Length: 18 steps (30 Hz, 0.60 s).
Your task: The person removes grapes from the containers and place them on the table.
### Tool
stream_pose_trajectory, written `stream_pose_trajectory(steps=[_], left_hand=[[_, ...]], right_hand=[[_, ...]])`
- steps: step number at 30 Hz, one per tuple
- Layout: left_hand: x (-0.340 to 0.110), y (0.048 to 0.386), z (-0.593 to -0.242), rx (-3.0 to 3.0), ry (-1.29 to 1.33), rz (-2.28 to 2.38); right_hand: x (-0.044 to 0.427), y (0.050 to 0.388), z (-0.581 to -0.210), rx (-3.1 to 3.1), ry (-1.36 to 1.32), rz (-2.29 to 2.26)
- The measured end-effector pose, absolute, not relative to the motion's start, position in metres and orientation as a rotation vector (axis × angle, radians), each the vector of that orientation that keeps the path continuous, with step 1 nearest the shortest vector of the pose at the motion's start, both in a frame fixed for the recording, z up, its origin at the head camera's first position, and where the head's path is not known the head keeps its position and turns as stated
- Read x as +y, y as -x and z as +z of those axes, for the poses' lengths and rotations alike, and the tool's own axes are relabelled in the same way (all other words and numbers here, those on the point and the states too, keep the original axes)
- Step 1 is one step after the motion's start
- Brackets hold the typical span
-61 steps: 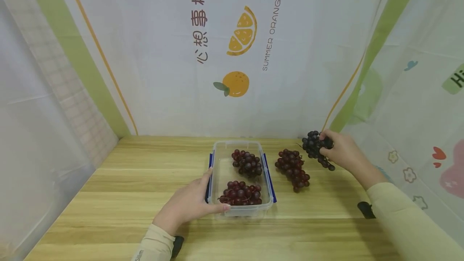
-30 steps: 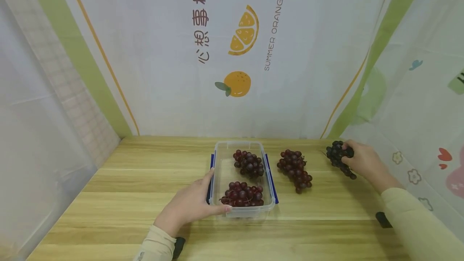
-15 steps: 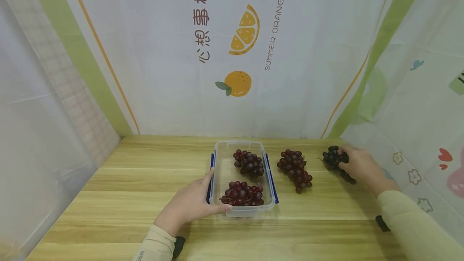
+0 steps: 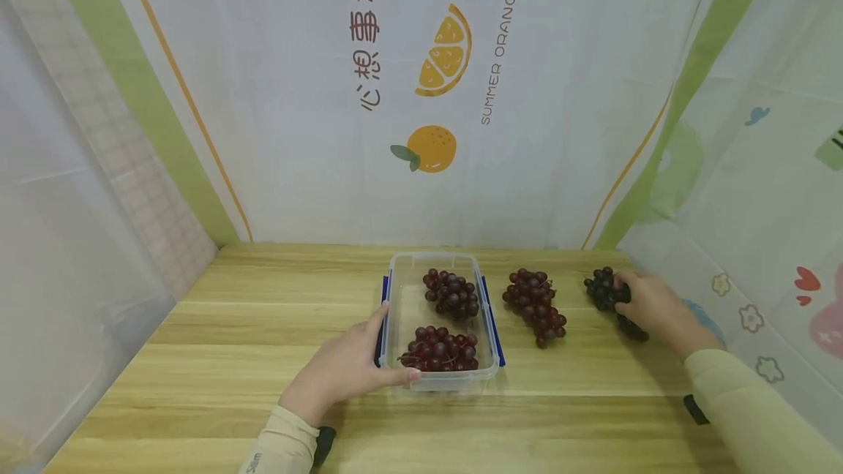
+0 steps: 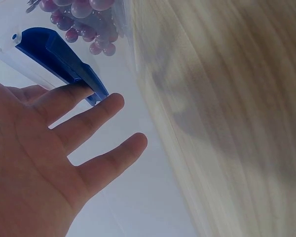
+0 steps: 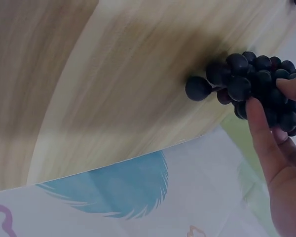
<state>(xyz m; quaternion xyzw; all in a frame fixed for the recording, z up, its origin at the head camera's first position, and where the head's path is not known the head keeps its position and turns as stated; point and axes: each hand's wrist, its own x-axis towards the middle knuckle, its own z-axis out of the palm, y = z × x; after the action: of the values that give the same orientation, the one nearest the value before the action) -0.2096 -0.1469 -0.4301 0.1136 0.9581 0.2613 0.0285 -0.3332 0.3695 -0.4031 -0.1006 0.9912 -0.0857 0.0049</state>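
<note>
At the right of the table, my right hand [image 4: 655, 309] grips a bunch of black grapes [image 4: 601, 287] between thumb and fingers. In the right wrist view the dark bunch [image 6: 259, 81] hangs low along the table; whether it bears on the wood I cannot tell. My left hand [image 4: 345, 364] rests against a clear plastic container [image 4: 440, 385], its thumb on the near rim and its fingers along the left side. Seen from the left wrist, those fingers are straight beside a blue latch [image 5: 64, 57]. Two bunches of red grapes lie inside, one at the back [image 4: 452, 294] and one at the front [image 4: 440, 350].
Another bunch of red grapes [image 4: 535, 306] lies on the wooden table [image 4: 263, 328] between the container and the black grapes. A printed curtain [image 4: 316, 167] stands behind the table, and a patterned sheet [image 4: 757, 254] borders its right edge.
My right hand has carried the black grapes rightward, away from the red bunch, then lowered them slightly toward the table's near side. My left hand has stayed on the container.
</note>
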Motion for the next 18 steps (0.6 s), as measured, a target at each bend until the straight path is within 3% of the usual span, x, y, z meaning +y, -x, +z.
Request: stream_pose_trajectory(steps=[18], left_hand=[[-0.1463, 0.2097, -0.4297, 2.95, -0.327, 0.806]], right_hand=[[0.3751, 0.3283, -0.4002, 2.989, 0.191, -0.338]])
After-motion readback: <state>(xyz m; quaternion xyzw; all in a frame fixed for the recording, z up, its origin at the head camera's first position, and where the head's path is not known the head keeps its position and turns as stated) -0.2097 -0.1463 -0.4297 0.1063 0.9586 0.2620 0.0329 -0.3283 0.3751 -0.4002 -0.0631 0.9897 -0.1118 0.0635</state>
